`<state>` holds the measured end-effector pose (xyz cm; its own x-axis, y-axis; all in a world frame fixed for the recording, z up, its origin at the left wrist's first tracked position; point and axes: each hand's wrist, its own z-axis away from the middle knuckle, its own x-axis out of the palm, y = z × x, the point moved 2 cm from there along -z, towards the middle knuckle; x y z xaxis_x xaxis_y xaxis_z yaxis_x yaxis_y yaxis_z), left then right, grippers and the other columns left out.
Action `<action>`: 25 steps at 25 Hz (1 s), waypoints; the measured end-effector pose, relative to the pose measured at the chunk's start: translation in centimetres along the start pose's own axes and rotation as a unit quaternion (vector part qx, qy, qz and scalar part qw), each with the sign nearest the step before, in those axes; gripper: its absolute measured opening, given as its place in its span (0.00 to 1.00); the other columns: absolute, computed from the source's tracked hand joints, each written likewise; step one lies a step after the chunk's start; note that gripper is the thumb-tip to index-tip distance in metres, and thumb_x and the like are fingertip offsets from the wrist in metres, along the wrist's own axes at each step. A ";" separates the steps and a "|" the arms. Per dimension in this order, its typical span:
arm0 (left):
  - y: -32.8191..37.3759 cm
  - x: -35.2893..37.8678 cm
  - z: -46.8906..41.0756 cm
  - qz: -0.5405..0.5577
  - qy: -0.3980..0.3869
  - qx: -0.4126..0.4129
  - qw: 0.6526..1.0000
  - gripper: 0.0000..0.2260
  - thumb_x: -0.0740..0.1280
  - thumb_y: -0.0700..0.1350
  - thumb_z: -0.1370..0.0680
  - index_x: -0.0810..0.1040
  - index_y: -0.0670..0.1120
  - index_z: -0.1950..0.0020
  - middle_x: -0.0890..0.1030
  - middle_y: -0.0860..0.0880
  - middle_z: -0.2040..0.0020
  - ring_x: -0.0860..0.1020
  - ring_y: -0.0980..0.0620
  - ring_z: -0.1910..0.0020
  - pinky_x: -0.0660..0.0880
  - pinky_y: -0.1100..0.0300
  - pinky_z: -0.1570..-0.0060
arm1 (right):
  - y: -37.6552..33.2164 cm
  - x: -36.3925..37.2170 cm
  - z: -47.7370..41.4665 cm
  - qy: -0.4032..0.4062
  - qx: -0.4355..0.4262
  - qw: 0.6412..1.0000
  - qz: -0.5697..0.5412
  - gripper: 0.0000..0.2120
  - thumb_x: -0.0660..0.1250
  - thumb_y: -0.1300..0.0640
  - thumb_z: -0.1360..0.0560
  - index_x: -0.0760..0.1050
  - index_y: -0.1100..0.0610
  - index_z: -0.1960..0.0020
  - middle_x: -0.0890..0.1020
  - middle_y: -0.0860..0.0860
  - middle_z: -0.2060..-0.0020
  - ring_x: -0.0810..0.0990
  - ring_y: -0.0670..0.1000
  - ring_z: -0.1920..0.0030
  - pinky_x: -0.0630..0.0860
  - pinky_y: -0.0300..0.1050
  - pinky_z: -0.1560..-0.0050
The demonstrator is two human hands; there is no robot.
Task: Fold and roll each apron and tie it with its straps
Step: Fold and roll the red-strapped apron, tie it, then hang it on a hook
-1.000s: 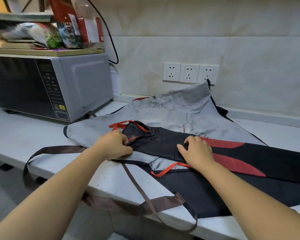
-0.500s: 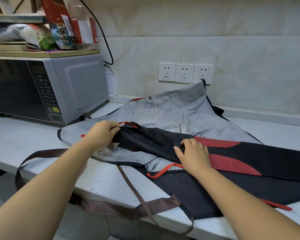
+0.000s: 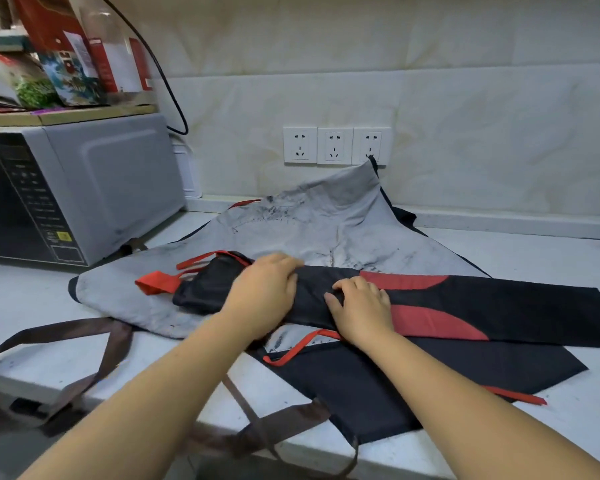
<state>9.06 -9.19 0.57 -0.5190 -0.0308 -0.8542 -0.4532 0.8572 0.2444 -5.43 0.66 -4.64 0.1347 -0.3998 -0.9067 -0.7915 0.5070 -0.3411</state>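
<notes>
A black apron with red panels point(image 3: 499, 306) lies folded into a long strip across the counter, over a stained grey apron point(image 3: 326, 230). Its red straps point(image 3: 160, 282) stick out at the strip's left end. My left hand point(image 3: 264, 292) lies palm down on the strip near that end, fingers spread over the cloth. My right hand point(image 3: 361, 310) presses on the strip just to the right, fingertips bent onto the fabric. Another red strap point(image 3: 291, 351) loops out below my right wrist. The grey apron's brown straps point(image 3: 59, 337) trail off the counter's front edge.
A grey microwave point(image 3: 77, 192) stands at the left with boxes and packets point(image 3: 70, 64) on top. Three wall sockets point(image 3: 335, 145) sit behind the aprons. The white counter point(image 3: 534, 258) extends to the right. A black cable point(image 3: 167, 84) hangs by the microwave.
My left hand let go of the strip's left end and moved right onto the black strip, close to my right hand. The red straps now lie free at the left end.
</notes>
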 end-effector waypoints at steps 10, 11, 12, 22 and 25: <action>9.0 7.5 -3.3 -0.096 -0.282 -0.093 0.950 0.20 0.54 0.55 0.19 0.65 0.59 0.27 0.62 0.51 0.25 0.56 0.45 0.24 0.47 0.25 0.33 | 16.4 -7.0 1.1 -0.132 0.163 0.974 0.086 0.32 0.46 0.30 0.24 0.52 0.40 0.23 0.50 0.46 0.22 0.45 0.56 0.22 0.43 0.68 0.27; 10.2 7.6 -3.9 -0.131 -0.271 -0.085 0.950 0.20 0.55 0.51 0.20 0.67 0.55 0.28 0.64 0.48 0.27 0.59 0.44 0.25 0.49 0.26 0.32 | 16.8 -7.3 0.9 -0.130 0.155 0.976 0.082 0.30 0.47 0.32 0.22 0.53 0.41 0.23 0.52 0.47 0.22 0.47 0.55 0.23 0.46 0.66 0.27; 11.8 8.0 -4.4 -0.150 -0.256 -0.056 0.953 0.19 0.57 0.49 0.21 0.68 0.51 0.29 0.65 0.47 0.28 0.60 0.43 0.26 0.51 0.29 0.31 | 16.8 -7.5 0.7 -0.121 0.143 0.979 0.084 0.27 0.48 0.36 0.21 0.55 0.42 0.24 0.54 0.47 0.22 0.50 0.55 0.23 0.49 0.65 0.28; 29.1 17.5 -7.4 -0.027 -0.206 0.132 0.969 0.18 0.56 0.47 0.19 0.69 0.47 0.29 0.67 0.48 0.28 0.60 0.47 0.26 0.51 0.39 0.26 | 28.6 -12.5 2.4 0.155 0.231 0.951 -0.138 0.18 0.56 0.69 0.23 0.79 0.57 0.42 0.78 0.52 0.43 0.76 0.51 0.42 0.65 0.34 0.45; 33.2 19.2 -8.3 0.029 -0.222 0.174 0.959 0.17 0.55 0.46 0.19 0.71 0.47 0.30 0.68 0.47 0.28 0.63 0.48 0.27 0.52 0.42 0.26 | 29.7 -12.9 2.6 0.193 0.273 0.912 -0.236 0.19 0.57 0.69 0.24 0.78 0.55 0.41 0.79 0.51 0.43 0.76 0.50 0.41 0.66 0.36 0.45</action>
<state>-21.98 14.38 -3.94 -0.1406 0.1779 -0.9740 -0.1226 0.9730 0.1954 -29.16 22.90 -3.74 0.0799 -0.8584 -0.5067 -0.2698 0.4707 -0.8400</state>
